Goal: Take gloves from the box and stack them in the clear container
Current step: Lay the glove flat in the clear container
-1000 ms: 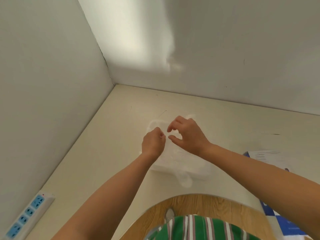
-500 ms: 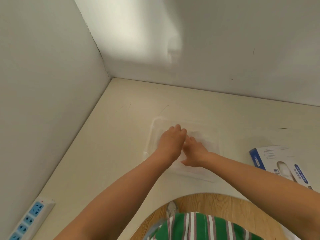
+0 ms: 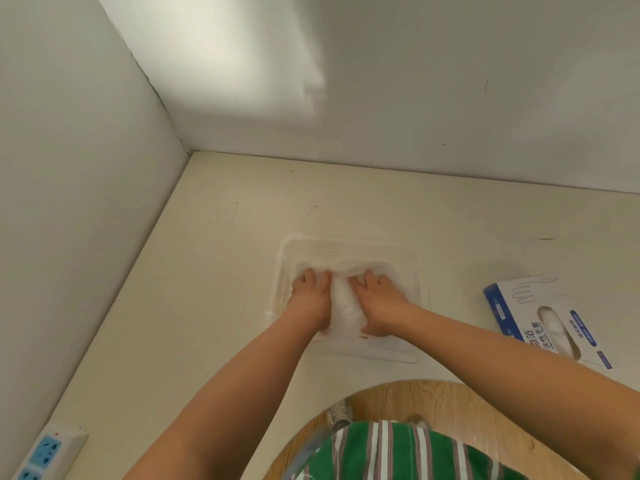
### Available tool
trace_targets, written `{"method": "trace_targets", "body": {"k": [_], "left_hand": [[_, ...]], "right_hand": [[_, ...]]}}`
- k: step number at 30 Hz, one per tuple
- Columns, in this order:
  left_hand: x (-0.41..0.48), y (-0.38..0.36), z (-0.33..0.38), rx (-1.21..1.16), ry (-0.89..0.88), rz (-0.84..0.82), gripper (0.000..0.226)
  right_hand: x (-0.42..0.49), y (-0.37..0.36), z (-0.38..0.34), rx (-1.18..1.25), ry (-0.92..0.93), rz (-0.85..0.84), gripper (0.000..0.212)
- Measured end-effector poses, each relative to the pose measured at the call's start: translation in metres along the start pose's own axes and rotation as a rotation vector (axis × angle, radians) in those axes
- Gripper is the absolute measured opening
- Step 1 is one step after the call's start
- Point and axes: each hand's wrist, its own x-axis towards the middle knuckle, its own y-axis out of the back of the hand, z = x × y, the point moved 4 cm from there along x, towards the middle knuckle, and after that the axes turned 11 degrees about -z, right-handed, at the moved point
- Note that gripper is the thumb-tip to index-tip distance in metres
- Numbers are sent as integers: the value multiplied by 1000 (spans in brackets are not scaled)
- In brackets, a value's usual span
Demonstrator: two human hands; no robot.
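A clear plastic container (image 3: 349, 242) sits on the cream table in front of me. Thin translucent gloves (image 3: 346, 299) lie flat inside it. My left hand (image 3: 310, 294) presses down on the gloves at the container's left side, fingers spread and straight. My right hand (image 3: 379, 299) presses flat on them just to the right. The glove stack shows as a pale strip between the two hands. The blue and white glove box (image 3: 547, 320) lies on the table to the right of the container, with a glove showing at its oval opening.
White walls close off the table at the left and back. A white power strip (image 3: 45, 452) with blue sockets lies at the near left. The table's near edge curves inward around my body, with wooden floor (image 3: 433, 403) below.
Both hands came down from above the container into it and moved apart, now pressing flat side by side on the gloves. The view shifted left, showing more of the glove box.
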Motion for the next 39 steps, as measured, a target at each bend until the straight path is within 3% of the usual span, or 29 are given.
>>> {"method": "trace_targets", "body": {"k": [3, 5, 7, 9, 11, 15, 18, 22, 27, 32, 39], "left_hand": [[0, 1, -1, -4, 16, -11, 103], [-4, 3, 1, 10, 16, -17, 98], [-13, 11, 5, 3, 20, -3, 78], [-25, 26, 10, 15, 32, 116, 41], [-41, 41, 20, 1, 55, 313, 10], [-65, 62, 55, -249, -2, 599, 14], [-78, 72, 104, -361, -126, 704, 18], [-79, 58, 187, -427, -309, 605, 21], [-61, 13, 260, -400, -393, 308, 19], [-48, -29, 307, -321, -409, 115, 36], [-37, -47, 325, -322, -321, 103, 46]], "right_hand": [[-4, 5, -2, 1, -5, -29, 99], [-12, 12, -4, -26, 23, -51, 82], [-19, 18, -5, -1, 48, -57, 73], [-23, 23, -3, 53, 52, -13, 69], [-39, 34, 4, 84, 99, 148, 51], [-85, 62, 32, 288, 234, 563, 27], [-110, 60, 79, 482, 214, 726, 15], [-131, 19, 167, 543, -5, 682, 11], [-154, -49, 246, 539, -227, 485, 13], [-151, -103, 269, 500, -217, 251, 46], [-143, -115, 270, 371, -187, 425, 37]]}}
